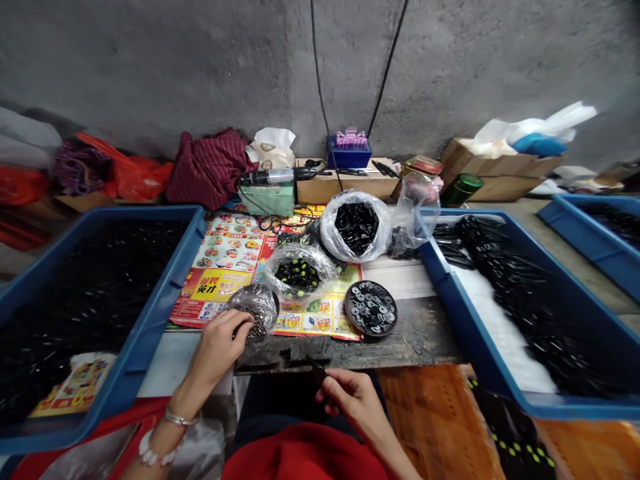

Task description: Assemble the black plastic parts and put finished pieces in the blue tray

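My left hand (216,350) reaches to the mouth of a small transparent plastic bag (255,313) of tiny dark pieces, its fingers pinching at the opening. My right hand (350,400) sits lower, near the bench's front edge, pinching a small black piece (319,373). Just beyond it lies a round dark dish (371,308) holding grey-and-black discs. Farther back are a bag of black and green pieces (299,275) and a bag of glossy black pieces (355,227).
Large blue trays stand on both sides: the left tray (150,320) is heaped with small black pieces, the right tray (465,313) with long black pieces. A printed paper sheet (230,247) covers the bench. Boxes, cloth and cables line the concrete wall behind.
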Tool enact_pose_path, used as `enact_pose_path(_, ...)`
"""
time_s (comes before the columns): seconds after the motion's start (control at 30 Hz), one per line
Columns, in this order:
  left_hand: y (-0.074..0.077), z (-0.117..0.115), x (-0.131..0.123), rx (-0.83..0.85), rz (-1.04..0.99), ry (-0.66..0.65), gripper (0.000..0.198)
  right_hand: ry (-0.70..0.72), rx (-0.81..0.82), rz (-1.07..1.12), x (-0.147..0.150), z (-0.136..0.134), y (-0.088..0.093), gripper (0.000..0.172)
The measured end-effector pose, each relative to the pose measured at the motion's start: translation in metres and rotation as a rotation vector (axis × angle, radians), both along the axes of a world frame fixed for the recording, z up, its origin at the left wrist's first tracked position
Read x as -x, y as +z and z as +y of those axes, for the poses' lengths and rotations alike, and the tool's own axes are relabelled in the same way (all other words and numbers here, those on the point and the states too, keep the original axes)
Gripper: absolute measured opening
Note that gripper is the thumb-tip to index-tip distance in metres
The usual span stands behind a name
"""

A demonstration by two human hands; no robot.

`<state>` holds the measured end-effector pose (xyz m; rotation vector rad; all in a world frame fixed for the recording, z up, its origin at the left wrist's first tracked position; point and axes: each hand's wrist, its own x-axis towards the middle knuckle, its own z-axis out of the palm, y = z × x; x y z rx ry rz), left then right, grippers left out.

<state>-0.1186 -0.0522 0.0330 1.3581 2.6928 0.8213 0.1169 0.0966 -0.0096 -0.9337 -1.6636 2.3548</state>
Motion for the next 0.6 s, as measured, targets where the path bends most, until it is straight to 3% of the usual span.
enact_pose_path(0.23,0.008,-0.001,0.001,-0.104,-0.092,0.060,0.017,-0.011,0.021,0.009,0.001,-0.001,-0.003,0.051)
enact_pose_path(0.37,0.011,0.002,-0.005,-0.217,-0.328,0.104,0.013,-0.039,0.078,0.020,0.003,-0.001,-0.002,0.049)
enact_pose_path(0.5,0.022,0.017,-0.040,-0.317,-0.683,0.054,0.005,-0.080,0.235,0.047,0.005,0.001,0.005,0.047)
enact_pose_path(0.6,0.026,0.033,-0.075,-0.320,-0.752,-0.082,0.005,-0.093,0.327,0.073,0.007,0.003,0.012,0.045)
